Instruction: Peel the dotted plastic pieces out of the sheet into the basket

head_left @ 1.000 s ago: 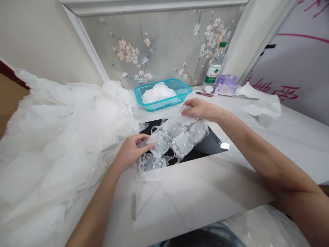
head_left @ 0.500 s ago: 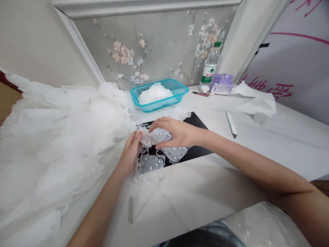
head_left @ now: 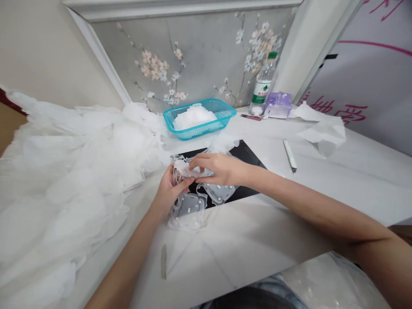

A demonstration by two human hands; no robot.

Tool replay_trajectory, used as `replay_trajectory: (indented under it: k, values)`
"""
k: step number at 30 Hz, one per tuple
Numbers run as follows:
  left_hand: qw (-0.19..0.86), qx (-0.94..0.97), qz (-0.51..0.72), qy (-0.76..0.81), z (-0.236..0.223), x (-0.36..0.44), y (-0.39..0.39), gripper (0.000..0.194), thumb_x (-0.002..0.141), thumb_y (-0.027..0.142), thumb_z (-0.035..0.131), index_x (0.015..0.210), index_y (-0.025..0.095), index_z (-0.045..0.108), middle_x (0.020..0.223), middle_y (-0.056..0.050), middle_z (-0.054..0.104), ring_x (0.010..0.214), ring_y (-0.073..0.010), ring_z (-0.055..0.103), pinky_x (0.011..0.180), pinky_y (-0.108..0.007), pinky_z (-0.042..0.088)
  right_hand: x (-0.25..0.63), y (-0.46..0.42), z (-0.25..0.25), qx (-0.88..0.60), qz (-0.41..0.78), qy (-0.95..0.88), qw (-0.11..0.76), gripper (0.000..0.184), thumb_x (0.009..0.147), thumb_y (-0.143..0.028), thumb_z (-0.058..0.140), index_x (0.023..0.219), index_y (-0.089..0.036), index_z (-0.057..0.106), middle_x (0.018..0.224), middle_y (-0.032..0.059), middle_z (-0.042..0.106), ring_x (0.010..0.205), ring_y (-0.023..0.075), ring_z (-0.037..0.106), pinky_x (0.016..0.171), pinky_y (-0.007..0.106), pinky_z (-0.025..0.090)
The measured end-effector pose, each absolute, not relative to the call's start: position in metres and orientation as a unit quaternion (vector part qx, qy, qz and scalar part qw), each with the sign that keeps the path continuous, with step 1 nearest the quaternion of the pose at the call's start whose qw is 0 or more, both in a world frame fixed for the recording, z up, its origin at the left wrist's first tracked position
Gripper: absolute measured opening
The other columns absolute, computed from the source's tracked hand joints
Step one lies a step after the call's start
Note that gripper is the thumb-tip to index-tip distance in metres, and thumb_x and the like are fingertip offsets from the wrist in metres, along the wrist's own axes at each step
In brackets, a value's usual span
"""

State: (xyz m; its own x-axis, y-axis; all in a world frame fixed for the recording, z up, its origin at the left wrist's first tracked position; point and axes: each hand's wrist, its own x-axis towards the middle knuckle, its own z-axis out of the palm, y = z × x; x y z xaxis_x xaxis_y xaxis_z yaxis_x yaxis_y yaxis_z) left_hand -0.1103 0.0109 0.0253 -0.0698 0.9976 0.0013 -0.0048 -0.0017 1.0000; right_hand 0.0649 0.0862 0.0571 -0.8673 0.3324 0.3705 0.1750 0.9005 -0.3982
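Note:
Between my hands is a thin translucent white sheet piece point(head_left: 182, 168), bunched and bent. My left hand point(head_left: 171, 187) pinches its left side, along with some clear looping edge strips. My right hand point(head_left: 222, 168) has its fingertips closed on the piece's right side. Below lies a black mat point(head_left: 245, 155) with clear, rounded plates on it. One clear plate point(head_left: 219, 193) sits under my right hand, and another clear plate point(head_left: 189, 205) overhangs the mat's front edge. My fingers partly hide the held piece.
A large heap of translucent white sheets point(head_left: 80, 171) covers the left side. Behind the mat stands a blue basket point(head_left: 199, 133) with small white pieces. Toward the back right are a water bottle point(head_left: 262, 88), a purple pack point(head_left: 278, 105), red-handled snips point(head_left: 251, 117), crumpled paper point(head_left: 325, 128) and a white cutter knife point(head_left: 290, 156).
My left thumb has moved right across the piece, and my right fingers have closed onto it. The piece is now bunched up between both hands.

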Motion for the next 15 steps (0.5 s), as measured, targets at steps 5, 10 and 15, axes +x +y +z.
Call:
replay_trajectory:
  k: [5, 10, 15]
  values:
    - [0.473, 0.477, 0.531, 0.516, 0.023, -0.109, 0.009, 0.028, 0.067, 0.022, 0.069, 0.086, 0.021, 0.049, 0.064, 0.008, 0.046, 0.050, -0.0043, 0.037, 0.046, -0.017, 0.030, 0.068, 0.092, 0.059, -0.108, 0.219, -0.945, 0.216, 0.016, 0.084, -0.019, 0.055, 0.099, -0.013, 0.060, 0.105, 0.0113, 0.062, 0.088, 0.0160, 0.060, 0.071, 0.027, 0.047]
    - [0.495, 0.426, 0.564, 0.505, 0.022, -0.111, 0.010, 0.018, 0.064, 0.017, 0.056, 0.079, 0.021, 0.047, 0.056, 0.009, 0.042, 0.045, -0.0048, 0.032, 0.044, -0.018, 0.027, 0.065, 0.088, 0.059, -0.108, 0.198, -0.950, 0.215, 0.016, 0.088, -0.019, 0.048, 0.086, -0.014, 0.063, 0.087, 0.0079, 0.066, 0.079, 0.0145, 0.060, 0.072, 0.027, 0.045]
    - [0.502, 0.390, 0.579, 0.510, 0.027, -0.108, 0.010, 0.021, 0.057, 0.019, 0.052, 0.077, 0.021, 0.049, 0.058, 0.007, 0.045, 0.045, -0.0062, 0.034, 0.042, -0.020, 0.026, 0.061, 0.080, 0.052, -0.154, 0.169, -0.949, 0.215, 0.019, 0.090, -0.026, 0.047, 0.093, -0.013, 0.061, 0.085, 0.0056, 0.065, 0.068, 0.0128, 0.056, 0.065, 0.025, 0.041]
